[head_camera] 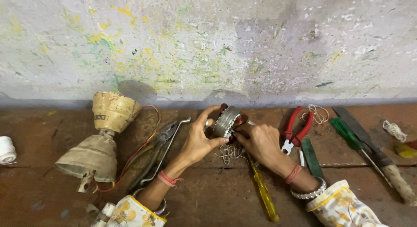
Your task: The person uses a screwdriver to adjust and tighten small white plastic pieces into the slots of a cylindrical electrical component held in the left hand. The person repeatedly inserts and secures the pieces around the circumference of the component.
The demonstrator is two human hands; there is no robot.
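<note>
A round metal motor core with reddish copper windings stands on edge on the brown bench near the wall. My left hand grips its left rim, thumb and fingers curled around it. My right hand presses against its right side, fingers at the windings. A tangle of pale thread lies under the core between both hands. Both wrists wear red thread bands; the right also has a silver bangle.
A worn cream fan housing with red and yellow wires lies at left. Pliers rest beside it. A yellow-handled screwdriver lies under my right wrist. Red-handled pliers, a green screwdriver, a file and a white spool surround them.
</note>
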